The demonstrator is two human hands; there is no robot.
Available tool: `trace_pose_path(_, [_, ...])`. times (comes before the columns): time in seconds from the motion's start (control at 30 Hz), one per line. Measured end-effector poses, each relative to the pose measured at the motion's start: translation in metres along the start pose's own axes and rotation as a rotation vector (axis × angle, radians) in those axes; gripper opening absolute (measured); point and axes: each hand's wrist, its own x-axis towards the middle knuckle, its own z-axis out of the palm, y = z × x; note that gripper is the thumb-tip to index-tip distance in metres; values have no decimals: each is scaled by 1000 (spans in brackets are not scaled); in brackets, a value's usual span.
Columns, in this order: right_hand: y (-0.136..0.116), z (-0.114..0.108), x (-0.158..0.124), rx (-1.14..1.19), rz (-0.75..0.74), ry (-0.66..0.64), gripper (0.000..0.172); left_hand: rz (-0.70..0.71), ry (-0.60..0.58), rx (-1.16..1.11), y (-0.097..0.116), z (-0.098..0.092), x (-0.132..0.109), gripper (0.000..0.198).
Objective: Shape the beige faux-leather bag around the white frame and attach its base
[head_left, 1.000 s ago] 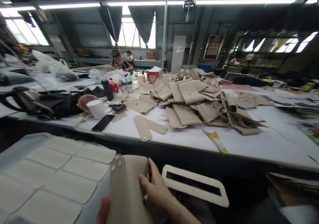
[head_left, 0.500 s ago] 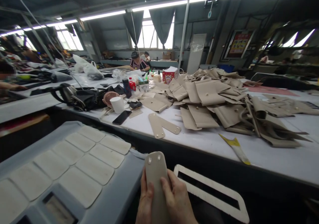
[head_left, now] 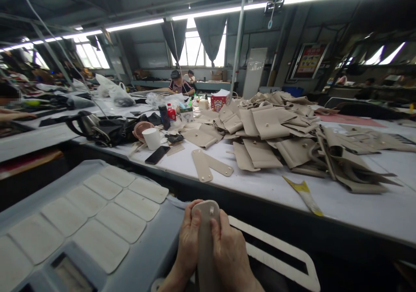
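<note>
A long beige strip (head_left: 206, 244) with a rounded top end stands between my two hands at the bottom centre. My left hand (head_left: 188, 240) grips its left edge, with the thumb near the top end. On the right edge, my right hand (head_left: 230, 251) holds it a little lower, thumb on the front face. A small pale fastener shows near the strip's top right. Two similar strips (head_left: 202, 166) with studs lie crossed on the white table (head_left: 253, 192). Behind my right hand is a white rectangular frame (head_left: 279, 244) with a long slot.
Beige pieces (head_left: 269, 123) are heaped on the table. A phone (head_left: 157, 154), a white roll (head_left: 151, 139), a pink fan (head_left: 143, 130) and a yellow-edged tool (head_left: 305, 194) lie there too. Pale rounded panels (head_left: 121, 220) cover a grey-blue surface at left. A person (head_left: 178, 84) sits far back.
My left hand has moved up the strip, its thumb now near the top end, covering the left fastener. My right hand has risen slightly along the other edge.
</note>
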Motion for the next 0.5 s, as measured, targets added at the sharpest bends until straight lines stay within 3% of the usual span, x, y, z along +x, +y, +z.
trace_pose_path(0.17, [10,6,-1,149,4,7,44,-47,-2,-8,-4,-4,-6,48])
trace_pose_path(0.3, [19,5,-5,254,10,-10,44,6,-265,101,7,-24,15,42])
trace_pose_path(0.37, [23,2,-10,285,23,-115,41,10,-381,196,14,-35,29,40])
trace_pose_path(0.43, [34,0,-22,312,36,-250,31,-2,-390,280,18,-45,38,35])
trace_pose_path(0.47, [44,1,-32,317,57,-293,35,-8,-361,303,18,-49,40,31])
trace_pose_path(0.5, [58,3,-43,320,94,-314,49,-11,-313,307,16,-54,39,29])
